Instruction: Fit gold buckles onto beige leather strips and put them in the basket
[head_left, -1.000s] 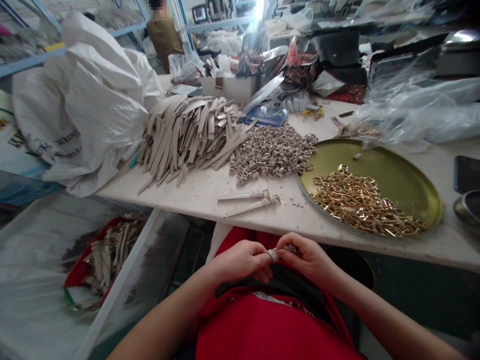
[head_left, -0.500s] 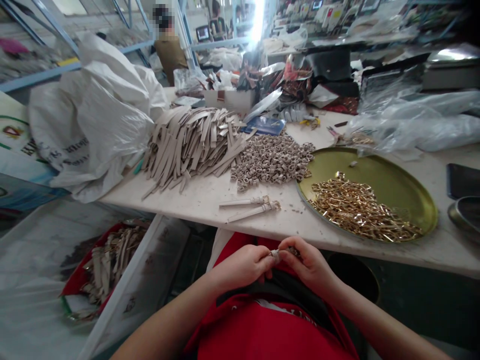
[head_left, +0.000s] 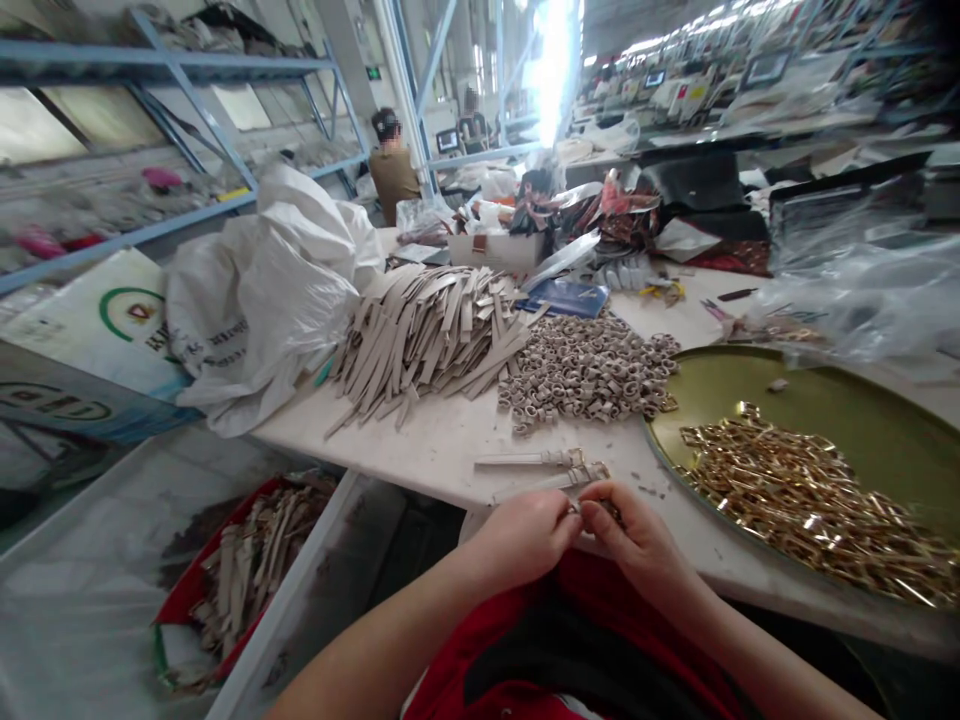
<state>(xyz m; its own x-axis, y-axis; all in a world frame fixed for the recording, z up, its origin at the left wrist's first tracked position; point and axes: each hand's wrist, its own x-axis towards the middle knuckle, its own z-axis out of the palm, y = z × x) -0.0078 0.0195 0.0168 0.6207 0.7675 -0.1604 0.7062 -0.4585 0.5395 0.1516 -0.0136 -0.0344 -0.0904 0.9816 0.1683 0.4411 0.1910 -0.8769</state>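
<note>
Both hands meet at the table's near edge. My left hand (head_left: 525, 535) is closed, pinching a small beige strap piece against my right hand (head_left: 634, 535), which is also closed on it; a glint of gold buckle shows between the fingertips. Just beyond them lie two finished beige straps with gold buckles (head_left: 551, 468). A heap of beige straps (head_left: 427, 335) sits further back, a pile of small beige loops (head_left: 589, 375) beside it, and gold buckles (head_left: 810, 500) fill a round brass tray (head_left: 825, 400) at right.
A big white sack (head_left: 262, 290) slumps at the table's left end. Below left, a red basket (head_left: 240, 570) holds more straps. Clear plastic bags (head_left: 862, 290) and clutter crowd the back. A person (head_left: 390, 165) stands far off by blue shelving.
The camera has tilted up and left, so the table sits lower in view. My hands have risen from my lap to the table's edge, still pinching the strap piece.
</note>
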